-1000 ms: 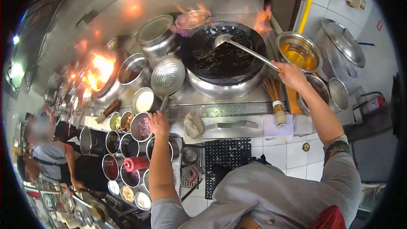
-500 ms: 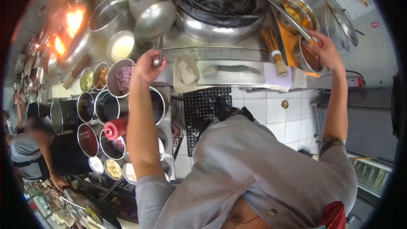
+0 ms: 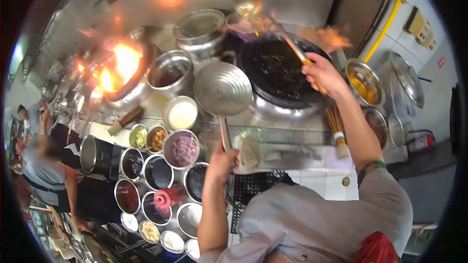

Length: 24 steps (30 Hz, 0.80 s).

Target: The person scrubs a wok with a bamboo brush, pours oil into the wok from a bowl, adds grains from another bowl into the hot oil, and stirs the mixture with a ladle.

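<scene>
My left hand (image 3: 223,163) is closed round the handle of a perforated strainer (image 3: 223,89), raised over the counter just left of the wok. Fingers wrapped, my right hand (image 3: 324,74) grips the wooden end of a long-handled ladle (image 3: 248,4). The ladle's bowl is up beyond the left rim of the black wok (image 3: 280,68), which holds dark, glossy liquid. Under the strainer hand's left side stands a metal bowl of sliced purple onion (image 3: 181,150), with a pot of white liquid (image 3: 183,115) behind it.
Flames (image 3: 122,65) rise from a burner at the left. A bowl of yellow oil (image 3: 364,86) and a bamboo brush (image 3: 337,131) stand right of the wok. Several ingredient pots and a red bottle (image 3: 165,198) are at lower left. Another person (image 3: 48,170) is at far left.
My left hand has lifted the strainer off the counter. My right hand has moved the ladle from over the wok to beyond its far left rim. The camera view has also shifted.
</scene>
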Each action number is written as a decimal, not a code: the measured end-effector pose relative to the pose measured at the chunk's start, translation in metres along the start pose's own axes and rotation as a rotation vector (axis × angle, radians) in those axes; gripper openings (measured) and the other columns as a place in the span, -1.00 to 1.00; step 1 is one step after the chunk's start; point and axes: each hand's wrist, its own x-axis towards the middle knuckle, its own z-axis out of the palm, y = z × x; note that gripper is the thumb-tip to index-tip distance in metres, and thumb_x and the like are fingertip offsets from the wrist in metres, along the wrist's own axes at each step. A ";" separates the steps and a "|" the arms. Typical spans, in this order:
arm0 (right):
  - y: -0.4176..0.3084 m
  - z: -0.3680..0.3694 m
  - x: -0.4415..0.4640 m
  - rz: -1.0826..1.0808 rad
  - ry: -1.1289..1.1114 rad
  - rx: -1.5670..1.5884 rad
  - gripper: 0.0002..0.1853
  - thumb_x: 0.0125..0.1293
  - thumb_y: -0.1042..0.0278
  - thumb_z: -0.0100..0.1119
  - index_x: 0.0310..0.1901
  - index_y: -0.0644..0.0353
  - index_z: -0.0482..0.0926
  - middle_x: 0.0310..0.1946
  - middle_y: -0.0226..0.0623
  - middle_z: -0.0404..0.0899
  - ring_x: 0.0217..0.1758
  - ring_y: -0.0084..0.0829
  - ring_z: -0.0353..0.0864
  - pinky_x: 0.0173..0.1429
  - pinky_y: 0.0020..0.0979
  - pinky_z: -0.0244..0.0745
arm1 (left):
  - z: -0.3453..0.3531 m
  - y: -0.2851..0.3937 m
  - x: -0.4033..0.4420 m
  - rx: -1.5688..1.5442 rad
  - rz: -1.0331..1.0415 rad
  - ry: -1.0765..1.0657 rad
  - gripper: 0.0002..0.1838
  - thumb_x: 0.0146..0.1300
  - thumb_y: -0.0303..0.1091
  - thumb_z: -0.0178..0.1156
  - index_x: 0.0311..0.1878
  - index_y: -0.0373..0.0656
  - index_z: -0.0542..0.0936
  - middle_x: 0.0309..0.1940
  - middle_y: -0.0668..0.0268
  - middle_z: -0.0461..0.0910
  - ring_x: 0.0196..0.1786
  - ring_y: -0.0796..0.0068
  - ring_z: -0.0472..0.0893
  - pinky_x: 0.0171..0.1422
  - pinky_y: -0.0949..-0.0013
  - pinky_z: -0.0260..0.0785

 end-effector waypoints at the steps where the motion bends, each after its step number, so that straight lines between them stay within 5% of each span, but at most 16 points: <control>1: -0.004 0.014 0.041 -0.001 -0.047 0.034 -0.36 0.36 0.43 0.19 0.43 0.26 0.20 -0.37 -0.41 0.51 -0.52 -0.65 0.41 -0.59 -0.54 0.30 | 0.003 0.000 -0.002 0.052 0.018 0.076 -0.62 0.19 -0.52 0.21 0.08 -0.28 0.41 -0.44 0.29 0.50 -0.57 0.48 0.52 -0.55 0.37 0.38; 3: -0.013 0.054 0.117 -0.008 -0.071 -0.125 -0.36 0.35 0.41 0.19 0.43 0.26 0.22 -0.37 -0.37 0.54 -0.55 -0.62 0.42 -0.59 -0.51 0.31 | 0.007 0.017 -0.012 0.054 0.017 0.130 -0.60 0.20 -0.53 0.21 0.10 -0.30 0.39 -0.43 0.29 0.51 -0.57 0.48 0.52 -0.55 0.38 0.38; 5: 0.001 0.098 0.201 -0.094 -0.010 -0.276 -0.69 0.31 0.47 0.13 0.07 0.30 0.51 -0.47 -0.34 0.53 -0.57 -0.59 0.47 -0.63 -0.51 0.33 | 0.004 0.025 -0.014 -0.005 -0.034 0.136 -0.58 0.22 -0.52 0.22 0.13 -0.30 0.38 -0.40 0.27 0.52 -0.57 0.49 0.51 -0.55 0.38 0.38; 8: 0.011 0.151 0.286 -0.032 0.000 -0.578 -0.86 0.28 0.50 0.09 -0.16 0.29 0.54 -0.53 -0.30 0.53 -0.62 -0.51 0.49 -0.66 -0.47 0.30 | 0.015 0.042 -0.023 -0.072 -0.102 0.155 -0.56 0.24 -0.52 0.23 0.18 -0.28 0.38 -0.38 0.29 0.52 -0.54 0.50 0.52 -0.55 0.39 0.36; 11: 0.019 0.171 0.340 0.274 -0.218 0.278 -0.98 0.27 0.54 0.08 -0.31 0.27 0.47 -0.53 -0.30 0.53 -0.66 -0.48 0.48 -0.69 -0.47 0.27 | 0.011 0.038 -0.018 -0.218 -0.116 0.079 -0.56 0.25 -0.53 0.22 0.18 -0.26 0.38 -0.37 0.31 0.51 -0.53 0.52 0.50 -0.53 0.40 0.34; 13: 0.007 0.163 0.351 0.574 -0.416 0.996 -0.87 0.27 0.61 0.07 -0.37 0.21 0.35 -0.57 -0.37 0.39 -0.61 -0.54 0.44 -0.62 -0.55 0.23 | 0.012 0.036 -0.012 -0.292 -0.154 0.064 -0.59 0.26 -0.52 0.21 0.16 -0.25 0.38 -0.37 0.32 0.51 -0.53 0.52 0.50 -0.52 0.41 0.34; 17: -0.020 0.142 0.293 0.463 -0.530 1.239 -0.86 0.31 0.63 0.06 -0.28 0.20 0.31 -0.44 -0.33 0.40 -0.49 -0.54 0.46 -0.52 -0.57 0.27 | 0.016 0.045 -0.002 -0.307 -0.175 0.055 -0.70 0.29 -0.48 0.19 0.06 -0.23 0.43 -0.42 0.34 0.50 -0.52 0.54 0.50 -0.52 0.43 0.32; 20: -0.034 0.119 0.257 0.593 -0.640 1.360 -0.87 0.30 0.63 0.07 -0.27 0.22 0.32 -0.43 -0.35 0.40 -0.46 -0.54 0.47 -0.47 -0.56 0.31 | 0.014 0.044 0.010 -0.288 -0.183 0.080 -0.76 0.29 -0.45 0.19 0.00 -0.22 0.47 -0.44 0.34 0.50 -0.52 0.53 0.49 -0.53 0.42 0.29; 24: -0.051 0.099 0.183 0.559 -0.602 1.234 -0.90 0.33 0.58 0.07 -0.30 0.22 0.36 -0.46 -0.38 0.41 -0.46 -0.54 0.46 -0.46 -0.56 0.31 | 0.010 0.044 0.021 -0.243 -0.161 0.075 -0.83 0.29 -0.40 0.22 -0.12 -0.18 0.48 -0.41 0.33 0.49 -0.51 0.51 0.50 -0.52 0.39 0.25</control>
